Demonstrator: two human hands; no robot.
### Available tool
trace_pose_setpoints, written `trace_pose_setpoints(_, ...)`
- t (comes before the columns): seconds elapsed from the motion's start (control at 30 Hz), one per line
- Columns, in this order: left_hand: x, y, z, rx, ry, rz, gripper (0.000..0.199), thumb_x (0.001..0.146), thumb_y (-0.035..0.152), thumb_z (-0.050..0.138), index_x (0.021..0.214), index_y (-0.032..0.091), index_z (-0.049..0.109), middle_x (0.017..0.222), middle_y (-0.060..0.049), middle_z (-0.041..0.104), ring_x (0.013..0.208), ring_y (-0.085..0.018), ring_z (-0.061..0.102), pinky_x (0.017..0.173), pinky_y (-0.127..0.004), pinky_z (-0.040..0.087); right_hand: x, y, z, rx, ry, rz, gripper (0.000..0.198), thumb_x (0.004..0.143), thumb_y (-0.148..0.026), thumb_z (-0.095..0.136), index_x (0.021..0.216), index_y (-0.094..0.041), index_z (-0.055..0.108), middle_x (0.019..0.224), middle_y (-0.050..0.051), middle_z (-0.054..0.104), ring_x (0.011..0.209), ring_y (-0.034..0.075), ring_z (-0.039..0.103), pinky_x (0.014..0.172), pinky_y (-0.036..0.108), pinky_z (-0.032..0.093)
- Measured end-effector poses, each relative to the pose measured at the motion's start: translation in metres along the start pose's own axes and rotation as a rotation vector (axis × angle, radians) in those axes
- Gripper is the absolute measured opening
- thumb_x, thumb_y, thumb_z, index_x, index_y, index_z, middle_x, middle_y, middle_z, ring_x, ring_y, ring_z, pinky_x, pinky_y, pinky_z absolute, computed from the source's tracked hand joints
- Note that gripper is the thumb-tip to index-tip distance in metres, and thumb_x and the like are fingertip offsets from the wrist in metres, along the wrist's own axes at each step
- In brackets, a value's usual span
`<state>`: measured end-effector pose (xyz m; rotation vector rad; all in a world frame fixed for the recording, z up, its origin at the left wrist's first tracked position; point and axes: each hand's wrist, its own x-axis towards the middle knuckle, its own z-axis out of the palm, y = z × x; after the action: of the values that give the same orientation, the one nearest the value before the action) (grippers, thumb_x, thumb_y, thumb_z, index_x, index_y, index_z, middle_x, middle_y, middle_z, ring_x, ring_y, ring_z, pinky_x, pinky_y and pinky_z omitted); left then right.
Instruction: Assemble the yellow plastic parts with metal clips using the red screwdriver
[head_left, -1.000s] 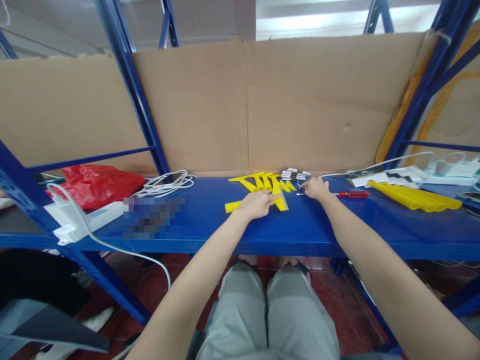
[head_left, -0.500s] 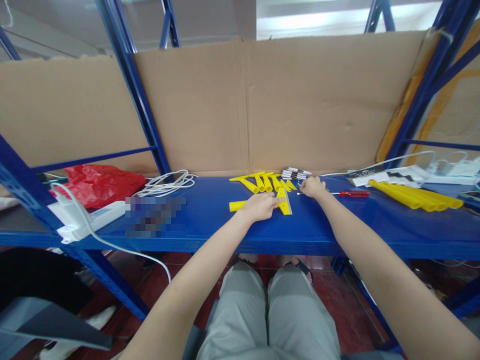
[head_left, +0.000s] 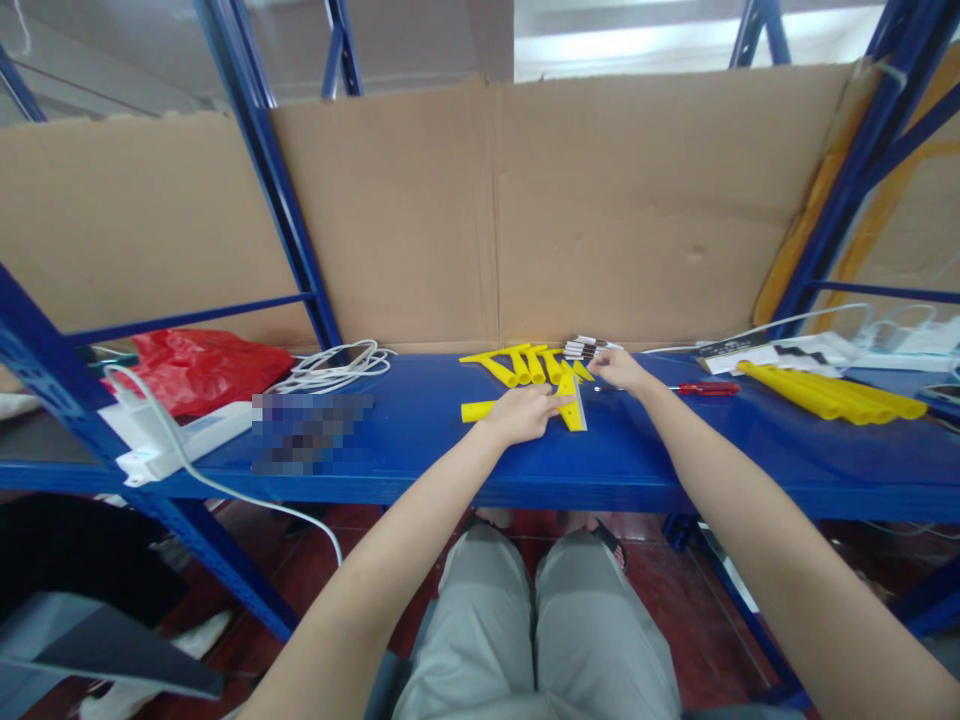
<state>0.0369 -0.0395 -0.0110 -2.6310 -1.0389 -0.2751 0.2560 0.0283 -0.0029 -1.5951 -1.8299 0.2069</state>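
My left hand (head_left: 525,414) is wrapped round a yellow scraper (head_left: 571,408) that lies on the blue shelf, a pale blade strip along its right edge. One finger stretches onto the scraper's head, and the round handle sticks out left of the hand. My right hand (head_left: 618,368) is closed in a pinch just beyond the scraper, near small yellow triangular pieces (head_left: 581,370) and a stack of black-and-white strips (head_left: 585,347). Whatever its fingertips hold is too small to make out. A red-handled screwdriver (head_left: 709,388) lies right of that hand. Several yellow tool parts (head_left: 517,366) lie behind my left hand.
Yellow tubular handles (head_left: 832,392) lie at the right. On the left are a red plastic bag (head_left: 199,370), a white power strip (head_left: 187,437) and coiled white cable (head_left: 337,368). Cardboard (head_left: 637,210) walls off the back of the blue shelf (head_left: 420,450).
My right hand has shifted slightly left and away from me, toward the small yellow pieces and the striped stack. My left hand stays on the scraper.
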Motion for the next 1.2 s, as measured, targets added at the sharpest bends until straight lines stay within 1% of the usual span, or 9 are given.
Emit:
trace_pose_setpoints(0.07,0.0,-0.001,0.0,-0.003,-0.003,-0.008,0.044,0.098,0.024,0.036,0.138,0.031,0.052,0.119,-0.01,0.062,0.108,-0.025,0.06,0.087,-0.034,0.05,-0.003,-0.007,-0.001,0.133,-0.062,-0.043,0.011,0.072,-0.013,0.058,0.063,-0.016,0.062,0.072,0.005,0.065,0.073,0.019,0.061,0.075,0.032,0.049)
trace_pose_setpoints(0.1,0.001,-0.001,0.0,-0.003,-0.007,-0.012,0.044,0.098,0.024,0.036,0.139,0.031,0.052,0.117,-0.01,0.062,0.108,-0.025,0.06,0.087,-0.034,0.05,-0.005,-0.011,-0.002,0.167,-0.089,-0.056,0.009,0.072,-0.014,0.058,0.065,-0.017,0.062,0.073,0.003,0.066,0.072,0.017,0.06,0.075,0.03,0.049)
trace_pose_setpoints(0.2,0.001,-0.002,0.001,-0.001,-0.014,-0.023,0.045,0.098,0.023,0.037,0.139,0.031,0.051,0.113,-0.01,0.063,0.107,-0.025,0.061,0.086,-0.034,0.05,-0.012,-0.024,0.0,0.242,-0.155,-0.173,0.007,0.072,-0.015,0.059,0.066,-0.018,0.062,0.075,0.001,0.065,0.074,0.015,0.059,0.078,0.027,0.048)
trace_pose_setpoints(0.3,0.001,-0.003,0.001,0.006,-0.012,-0.024,0.045,0.098,0.024,0.038,0.139,0.033,0.05,0.111,-0.009,0.063,0.106,-0.024,0.061,0.086,-0.033,0.049,-0.016,-0.031,0.005,0.204,-0.163,-0.268,0.01,0.07,-0.015,0.059,0.061,-0.019,0.059,0.074,0.001,0.064,0.078,0.015,0.059,0.082,0.029,0.048)
trace_pose_setpoints(0.43,0.001,-0.004,0.002,0.015,-0.013,-0.018,0.045,0.098,0.024,0.038,0.14,0.033,0.05,0.11,-0.009,0.063,0.105,-0.023,0.062,0.086,-0.033,0.049,-0.016,-0.033,0.009,0.113,-0.152,-0.359,0.013,0.071,-0.015,0.059,0.058,-0.02,0.058,0.074,0.002,0.063,0.08,0.017,0.059,0.084,0.031,0.047)
trace_pose_setpoints(0.67,0.0,-0.004,0.001,0.013,-0.016,-0.012,0.045,0.097,0.024,0.038,0.14,0.032,0.049,0.11,-0.01,0.063,0.105,-0.024,0.062,0.085,-0.034,0.049,-0.016,-0.034,0.01,0.014,-0.131,-0.404,0.013,0.073,-0.015,0.057,0.062,-0.02,0.059,0.077,0.003,0.064,0.082,0.018,0.059,0.086,0.032,0.047)
trace_pose_setpoints(0.83,0.0,-0.004,0.001,0.011,-0.021,-0.015,0.044,0.097,0.024,0.038,0.139,0.031,0.051,0.11,-0.01,0.063,0.105,-0.025,0.061,0.085,-0.033,0.049,-0.016,-0.032,0.01,0.029,-0.121,-0.44,0.013,0.074,-0.016,0.056,0.063,-0.02,0.06,0.076,0.003,0.064,0.081,0.018,0.059,0.085,0.032,0.047)
trace_pose_setpoints(1.0,0.0,-0.003,0.0,0.019,-0.02,-0.02,0.044,0.098,0.025,0.037,0.138,0.031,0.051,0.11,-0.01,0.063,0.106,-0.024,0.061,0.085,-0.033,0.049,-0.017,-0.031,0.011,0.04,-0.136,-0.429,0.011,0.074,-0.016,0.055,0.065,-0.02,0.058,0.077,0.003,0.064,0.081,0.018,0.059,0.083,0.031,0.047)
trace_pose_setpoints(1.2,0.0,-0.004,0.001,0.035,-0.019,-0.014,0.044,0.098,0.025,0.037,0.14,0.03,0.05,0.109,-0.01,0.063,0.106,-0.024,0.062,0.084,-0.032,0.049,-0.017,-0.034,0.012,0.026,-0.14,-0.409,0.012,0.072,-0.011,0.054,0.064,-0.019,0.056,0.075,0.003,0.062,0.079,0.017,0.058,0.082,0.031,0.046)
